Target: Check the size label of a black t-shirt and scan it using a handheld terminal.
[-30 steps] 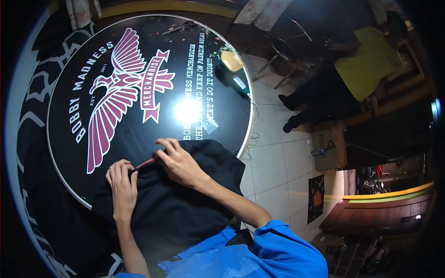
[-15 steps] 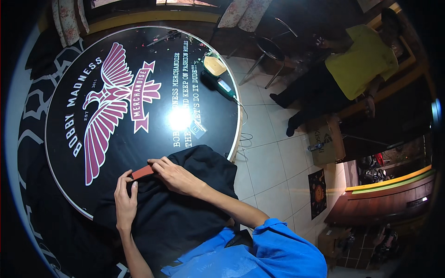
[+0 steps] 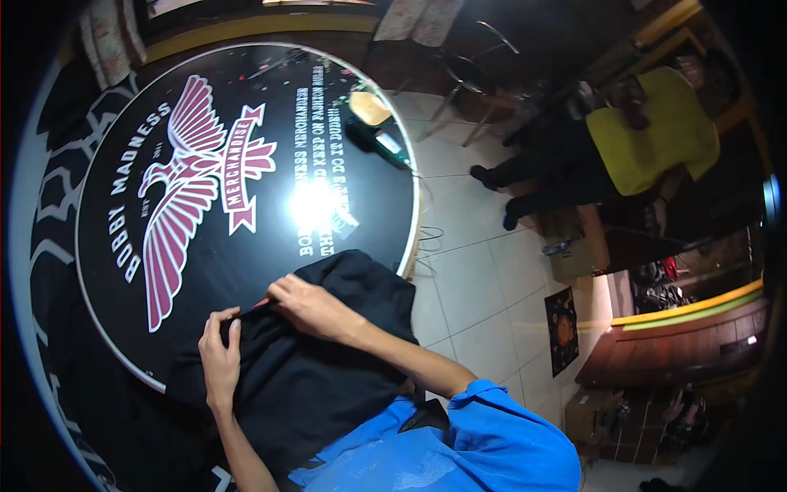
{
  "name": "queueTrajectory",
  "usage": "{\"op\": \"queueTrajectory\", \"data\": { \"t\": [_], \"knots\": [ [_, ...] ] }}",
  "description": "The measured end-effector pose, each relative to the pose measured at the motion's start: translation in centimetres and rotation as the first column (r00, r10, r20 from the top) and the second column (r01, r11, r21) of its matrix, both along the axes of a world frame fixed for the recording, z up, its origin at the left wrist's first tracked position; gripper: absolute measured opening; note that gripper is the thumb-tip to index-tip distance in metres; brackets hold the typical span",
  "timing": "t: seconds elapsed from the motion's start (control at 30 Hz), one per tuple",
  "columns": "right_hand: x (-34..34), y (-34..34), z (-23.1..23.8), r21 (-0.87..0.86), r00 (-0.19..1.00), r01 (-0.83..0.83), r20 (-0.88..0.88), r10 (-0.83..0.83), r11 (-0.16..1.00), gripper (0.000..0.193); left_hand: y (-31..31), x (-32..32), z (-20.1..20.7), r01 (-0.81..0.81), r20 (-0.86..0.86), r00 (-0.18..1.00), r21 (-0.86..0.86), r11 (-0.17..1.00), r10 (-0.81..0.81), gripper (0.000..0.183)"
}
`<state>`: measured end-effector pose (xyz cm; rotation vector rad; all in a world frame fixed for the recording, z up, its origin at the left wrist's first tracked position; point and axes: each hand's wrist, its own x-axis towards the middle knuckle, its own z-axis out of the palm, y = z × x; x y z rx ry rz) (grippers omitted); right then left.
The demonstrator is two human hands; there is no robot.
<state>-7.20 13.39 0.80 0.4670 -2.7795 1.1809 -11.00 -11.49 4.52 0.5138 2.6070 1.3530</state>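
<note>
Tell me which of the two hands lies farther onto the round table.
The right hand. It lies on the black garment, toward the round table centre by the small red tag; the left hand rests nearer the table's rim.

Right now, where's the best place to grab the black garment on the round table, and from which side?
Probably at the black garment's far edge, where the left hand and right hand already pinch it. Come from the person's side, reaching over the cloth: it lies flat on the round table, and that bunched edge offers a raised fold.
</note>
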Motion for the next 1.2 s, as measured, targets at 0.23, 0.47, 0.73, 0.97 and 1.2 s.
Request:
{"op": "queueTrajectory", "data": {
  "t": [0.23, 0.47, 0.73, 0.97, 1.2],
  "knots": [
    [-2.8, 0.2, 1.5, 0.121, 0.986, 0.163, -0.068, -0.156, 0.979, 0.021, 0.6, -2.7, -2.1, -0.071, -0.262, 0.964, -0.098, 0.993, 0.043, 0.017],
    [0.4, 0.0, 1.5, 0.168, 0.975, 0.04, -0.221, -0.001, 0.985, 0.039, -1.6, 0.0, -1.6, 0.116, -0.455, 0.866, -0.224, 0.968, -0.209, 0.033],
    [2.2, 1.6, 2.3, 0.34, 0.971, -0.039, -0.21, 0.117, 0.94, 0.026, -2.6, 1.5, -2.2, 0.203, -0.508, 0.82, -0.172, 0.964, -0.264, 0.019],
    [3.0, 1.8, 4.6, 0.35, 0.971, -0.192, -0.066, 0.229, 0.917, 0.022, -2.2, 2.3, -0.5, 0.27, -0.46, 0.828, -0.175, 0.947, -0.321, 0.012],
    [1.6, -0.5, 3.7, 0.424, 1.0, -0.01, -0.001, 0.011, 0.906, 0.041, 0.2, 2.0, -1.0, -0.022, -0.305, 0.95, -0.267, 0.964, -0.062, 0.031]
  ]
}}
